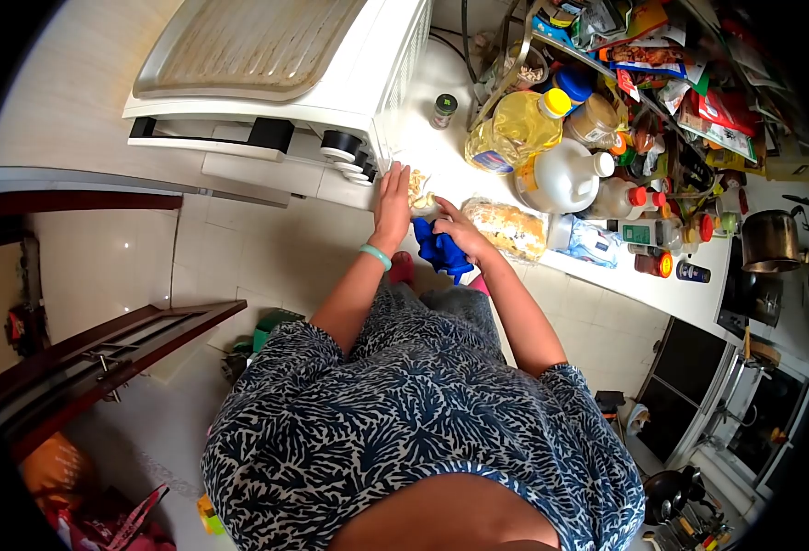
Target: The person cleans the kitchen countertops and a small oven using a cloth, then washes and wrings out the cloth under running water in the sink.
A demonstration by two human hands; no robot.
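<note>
Patterned dress (423, 422) nearest; left hand (392, 197) open, flat on white counter (478, 188) beside small food bag (419, 190); right hand (460, 230) closed around blue cloth (441, 250) at counter edge, bread bag (507, 227) adjacent

The blue cloth (441, 248) looks soft and matt, bread bag (507, 227) is crinkly clear plastic, oil bottle (517, 129) is glossy plastic, countertop (606, 275) smooth white, and the pot (772, 241) is shiny metal.
</note>
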